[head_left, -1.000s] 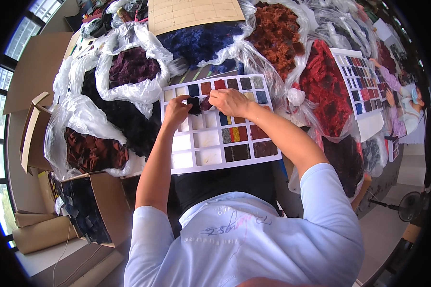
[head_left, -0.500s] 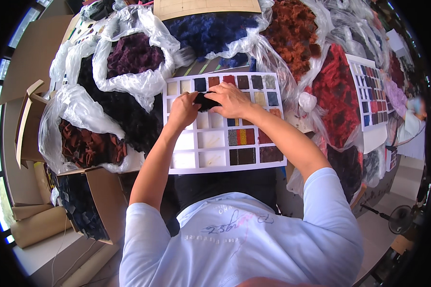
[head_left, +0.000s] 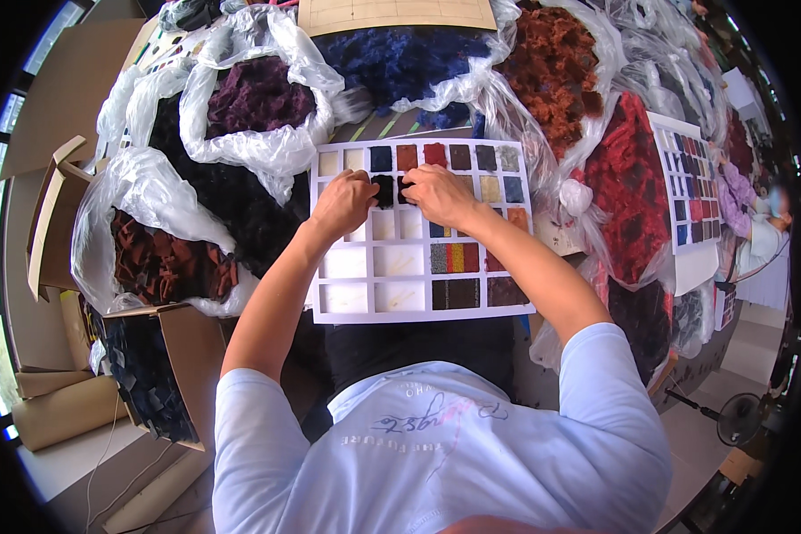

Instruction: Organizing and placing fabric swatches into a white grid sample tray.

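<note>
A white grid sample board [head_left: 343,307] lies in front of me, with coloured fibre swatches in many of its cells. In the second row, a black fibre swatch [head_left: 383,190] sits between my hands. My left hand [head_left: 343,204] is closed, its fingertips pinching at the swatch's left edge. My right hand [head_left: 441,196] is also closed, its bent fingers on black fibre just right of a white divider; they partly hide it. Above them is a top row with a navy swatch [head_left: 380,158], a rust swatch [head_left: 407,157] and a red swatch [head_left: 433,154].
Plastic bags of loose fibre surround the board: purple [head_left: 260,94], blue [head_left: 405,62], rust [head_left: 552,67] and red [head_left: 630,191]. Black fibre [head_left: 240,218] lies left. A cardboard box [head_left: 196,374] stands lower left. At right are another sample board [head_left: 690,182] and a person [head_left: 756,214].
My hands have moved slightly apart and lie lower over the second row. The black fibre that was between my fingers now shows in the cells, with a divider visible. The view has shifted slightly.
</note>
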A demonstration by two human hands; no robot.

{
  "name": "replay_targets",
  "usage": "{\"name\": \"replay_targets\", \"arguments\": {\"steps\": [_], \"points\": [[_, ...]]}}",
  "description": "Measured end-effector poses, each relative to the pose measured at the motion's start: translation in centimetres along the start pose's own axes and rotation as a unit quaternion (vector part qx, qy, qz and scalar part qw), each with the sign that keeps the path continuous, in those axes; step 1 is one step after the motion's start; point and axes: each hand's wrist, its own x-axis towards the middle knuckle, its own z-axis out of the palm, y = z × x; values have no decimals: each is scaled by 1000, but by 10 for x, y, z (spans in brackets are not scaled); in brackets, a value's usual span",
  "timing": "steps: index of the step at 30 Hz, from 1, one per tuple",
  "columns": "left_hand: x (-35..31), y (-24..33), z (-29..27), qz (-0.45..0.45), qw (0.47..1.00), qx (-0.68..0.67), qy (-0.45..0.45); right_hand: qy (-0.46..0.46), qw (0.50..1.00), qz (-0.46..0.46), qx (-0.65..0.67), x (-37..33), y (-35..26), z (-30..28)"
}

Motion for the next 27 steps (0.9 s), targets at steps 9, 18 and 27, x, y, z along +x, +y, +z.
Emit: {"name": "replay_targets", "arguments": {"steps": [9, 18, 27], "points": [[17, -25, -18, 36, 996, -18, -77, -54, 996, 60, 33, 6, 1, 4], [33, -16, -8, -81, 987, 22, -139, -112, 986, 106, -64, 30, -22, 4], [113, -45, -43, -104, 986, -58, -112, -183, 968, 101, -141, 41, -45, 5]]}}
